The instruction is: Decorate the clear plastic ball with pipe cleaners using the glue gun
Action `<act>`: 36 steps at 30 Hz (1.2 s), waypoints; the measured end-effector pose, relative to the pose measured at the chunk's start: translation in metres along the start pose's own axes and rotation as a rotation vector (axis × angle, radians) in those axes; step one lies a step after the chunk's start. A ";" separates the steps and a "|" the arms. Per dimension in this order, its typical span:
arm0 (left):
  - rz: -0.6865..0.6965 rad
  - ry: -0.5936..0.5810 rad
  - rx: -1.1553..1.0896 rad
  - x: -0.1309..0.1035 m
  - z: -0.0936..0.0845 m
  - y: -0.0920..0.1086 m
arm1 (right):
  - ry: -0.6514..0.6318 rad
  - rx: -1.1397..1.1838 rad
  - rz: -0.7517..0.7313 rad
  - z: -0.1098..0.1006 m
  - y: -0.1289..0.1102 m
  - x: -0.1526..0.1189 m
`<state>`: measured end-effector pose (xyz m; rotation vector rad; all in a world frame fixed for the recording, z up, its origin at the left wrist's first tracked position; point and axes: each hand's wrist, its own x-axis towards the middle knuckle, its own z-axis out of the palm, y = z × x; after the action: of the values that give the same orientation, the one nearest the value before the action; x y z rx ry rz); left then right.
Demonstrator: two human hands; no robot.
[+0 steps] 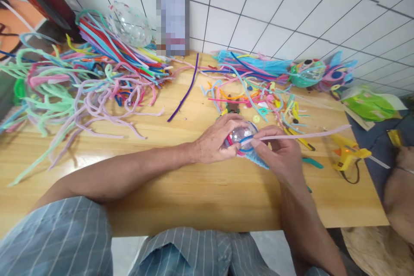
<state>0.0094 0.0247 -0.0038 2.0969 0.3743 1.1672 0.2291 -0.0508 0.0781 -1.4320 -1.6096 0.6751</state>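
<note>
A clear plastic ball [243, 132] with blue, red and light blue fuzzy trim is held above the wooden table. My left hand [217, 139] wraps round its left side, fingers closed on it. At the ball's right side, my right hand [278, 146] pinches a pale pink pipe cleaner [310, 136]. One end of this strip lies against the ball by the blue trim, and the long free part sticks out to the right. A light blue fuzzy piece [258, 159] hangs under the ball between my hands.
Loose pipe cleaners [97, 90] heap on the left of the table [155, 185]. A blue bundle [255, 65] and two decorated balls stand by the wall. A yellow glue gun [351, 153] lies right, near another person's arm [399, 185]. A purple strip [186, 95] lies mid-table.
</note>
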 end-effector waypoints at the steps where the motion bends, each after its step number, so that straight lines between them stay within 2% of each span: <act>1: 0.000 0.000 -0.004 0.000 0.000 0.000 | 0.000 0.005 0.000 0.000 0.001 0.000; 17: 0.018 0.020 0.000 -0.002 0.002 -0.002 | 0.059 -0.108 -0.151 0.004 0.001 -0.002; 27: 0.027 0.012 0.015 -0.004 0.003 -0.002 | 0.092 -0.105 -0.180 0.005 0.007 -0.004; 32: -0.014 0.007 0.042 -0.005 0.005 -0.002 | 0.098 -0.095 -0.205 0.006 0.005 -0.003; 36: 0.020 0.017 0.065 -0.004 0.004 0.000 | 0.094 -0.091 -0.199 0.006 0.001 -0.002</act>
<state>0.0107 0.0202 -0.0078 2.1519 0.4049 1.2002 0.2242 -0.0515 0.0733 -1.3251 -1.6990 0.4185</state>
